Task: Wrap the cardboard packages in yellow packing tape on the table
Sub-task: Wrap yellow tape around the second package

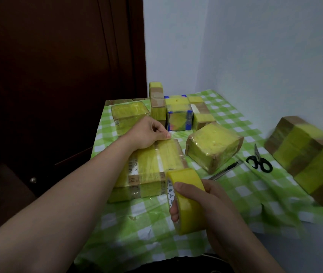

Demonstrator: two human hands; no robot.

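Head view: I stood by the table and watched a flat package (149, 170) being taped at the near middle of the green checked tablecloth (235, 196).
Flat package: yellow bands covered most of its top; a pale gap and a printed label showed uncovered.
Tape strip (171, 154): it appeared to run from the roll across the top to the far edge.
Left hand (149, 134): fingers curled, pinching the strip's end at that far edge.
Right hand (202, 201): wrapped around the tape roll (186, 200), held at the near edge.
Square package (213, 146): just beside, looked fully wrapped.
Back row: several packages, some showing bare cardboard between bands; a blue-edged box (179, 113) among them.
Long package (304, 158): far right, banded, brown stripes uncovered.
Tools: scissors (259, 160) and a knife (225, 170) lay between.
Progress: I judged it well along, with gaps left to cover.
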